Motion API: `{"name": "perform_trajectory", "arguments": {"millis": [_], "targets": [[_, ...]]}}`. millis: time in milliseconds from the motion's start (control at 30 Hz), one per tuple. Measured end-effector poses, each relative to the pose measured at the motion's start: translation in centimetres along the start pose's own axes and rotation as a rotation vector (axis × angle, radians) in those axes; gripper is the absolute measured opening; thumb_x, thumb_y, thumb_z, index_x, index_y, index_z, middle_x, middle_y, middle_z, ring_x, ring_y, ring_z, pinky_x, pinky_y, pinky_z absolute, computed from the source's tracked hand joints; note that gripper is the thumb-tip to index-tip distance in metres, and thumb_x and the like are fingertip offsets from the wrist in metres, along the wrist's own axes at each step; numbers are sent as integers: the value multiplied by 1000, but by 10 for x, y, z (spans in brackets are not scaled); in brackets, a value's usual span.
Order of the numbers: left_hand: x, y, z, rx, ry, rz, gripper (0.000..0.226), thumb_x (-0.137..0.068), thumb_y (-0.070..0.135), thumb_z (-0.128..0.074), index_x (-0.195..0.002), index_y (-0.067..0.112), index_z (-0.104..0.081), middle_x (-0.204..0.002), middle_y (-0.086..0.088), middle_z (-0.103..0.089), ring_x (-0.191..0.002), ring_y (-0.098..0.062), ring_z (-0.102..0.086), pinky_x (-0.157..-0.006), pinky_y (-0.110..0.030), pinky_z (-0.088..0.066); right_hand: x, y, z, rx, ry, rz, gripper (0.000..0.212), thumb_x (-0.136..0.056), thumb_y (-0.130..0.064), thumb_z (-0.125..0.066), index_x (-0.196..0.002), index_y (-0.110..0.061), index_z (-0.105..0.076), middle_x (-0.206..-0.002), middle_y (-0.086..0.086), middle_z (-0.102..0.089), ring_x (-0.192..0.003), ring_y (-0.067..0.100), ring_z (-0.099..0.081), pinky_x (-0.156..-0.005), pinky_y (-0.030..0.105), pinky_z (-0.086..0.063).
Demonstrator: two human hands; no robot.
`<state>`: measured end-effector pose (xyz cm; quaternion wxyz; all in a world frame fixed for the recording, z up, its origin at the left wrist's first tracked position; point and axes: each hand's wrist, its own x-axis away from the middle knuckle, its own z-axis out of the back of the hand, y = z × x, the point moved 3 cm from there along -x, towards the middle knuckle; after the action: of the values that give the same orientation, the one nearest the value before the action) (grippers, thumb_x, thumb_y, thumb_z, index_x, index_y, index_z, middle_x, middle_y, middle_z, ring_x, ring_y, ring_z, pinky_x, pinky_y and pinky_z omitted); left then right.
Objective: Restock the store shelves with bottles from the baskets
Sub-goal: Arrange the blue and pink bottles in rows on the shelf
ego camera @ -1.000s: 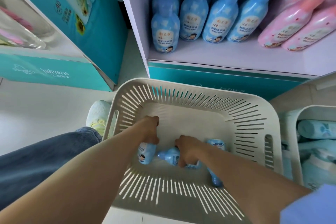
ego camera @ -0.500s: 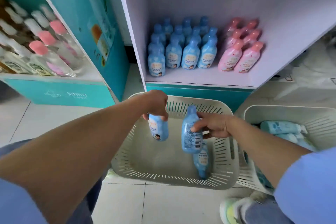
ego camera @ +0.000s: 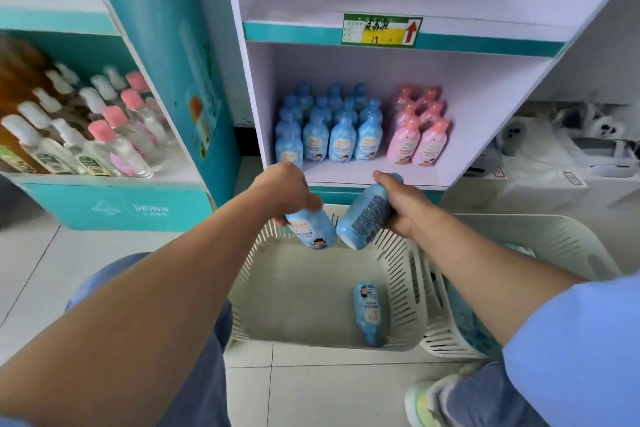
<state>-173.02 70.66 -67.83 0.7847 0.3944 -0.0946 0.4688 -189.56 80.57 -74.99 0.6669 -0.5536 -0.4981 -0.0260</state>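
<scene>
My left hand (ego camera: 284, 189) grips a light-blue bottle (ego camera: 313, 230) by its top, base hanging down over the basket. My right hand (ego camera: 401, 201) holds a second blue bottle (ego camera: 365, 215) tilted, printed back label facing me. Both hover above the far rim of the white slotted basket (ego camera: 398, 284), just in front of the low shelf (ego camera: 346, 173). One blue bottle (ego camera: 367, 312) lies in the basket. Several blue bottles (ego camera: 329, 132) and pink bottles (ego camera: 417, 128) stand in rows on that shelf.
A second white basket (ego camera: 561, 243) with pale blue items sits to the right. The left shelf unit holds clear bottles with pink and white caps (ego camera: 86, 135). An upper shelf with a price tag (ego camera: 381, 29) is above. White tiled floor; my shoe (ego camera: 420, 402) at lower right.
Both hands lifted a blue bottle each out of the basket and rose toward the low shelf's front edge. My view tilted up, showing more of the shelves.
</scene>
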Motion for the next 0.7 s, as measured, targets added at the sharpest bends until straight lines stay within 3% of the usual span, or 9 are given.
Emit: {"name": "perform_trajectory", "arguments": {"millis": [167,267,367,467,600,700], "targets": [[-10,6,7,-95,49,-57,35,-82,30,-69,-105,4,-65,-100,-15,-68,-76,-34,-73,-75,-39,-60,-17,-25,-6,52,124,153,29,-87,-28,-65,-107,-9,-56,-99,14,-65,-84,26,-65,-75,37,-55],[-16,12,18,-120,76,-89,33,-82,31,-68,-104,5,-66,-99,-13,-68,-71,-32,-72,-72,-36,-60,-24,-49,-21,410,99,318,28,-85,-29,-68,-108,-15,-61,-103,6,-64,-94,21,-60,-81,30,-48],[-22,17,31,-116,139,-113,34,-80,31,-70,-103,7,-66,-99,-11,-67,-66,-30,-72,-69,-35,-61,-33,-70,-38,891,121,488,20,-77,-36,-70,-83,-18,-63,-101,11,-65,-93,24,-58,-85,38,-49],[-27,17,48,-53,197,-97,31,-79,29,-69,-101,8,-68,-96,-12,-69,-70,-31,-72,-74,-38,-61,-47,-84,-54,1071,124,553,24,-71,-35,-69,-65,-18,-53,-100,19,-62,-92,30,-59,-82,38,-49],[-34,13,64,-29,281,-87,30,-76,30,-71,-98,9,-68,-95,-12,-70,-76,-29,-71,-80,-37,-59,-65,-94,-67,1194,121,602,42,-59,-48,-67,-88,-18,-65,-112,20,-60,-105,35,-56,-91,42,-48],[-39,9,69,-51,327,-77,35,-75,30,-72,-103,10,-66,-97,-11,-68,-79,-30,-66,-82,-34,-57,-68,-97,-76,1283,6,629,33,-77,-26,-70,-106,-10,-66,-109,10,-64,-103,28,-57,-93,43,-48]]}}
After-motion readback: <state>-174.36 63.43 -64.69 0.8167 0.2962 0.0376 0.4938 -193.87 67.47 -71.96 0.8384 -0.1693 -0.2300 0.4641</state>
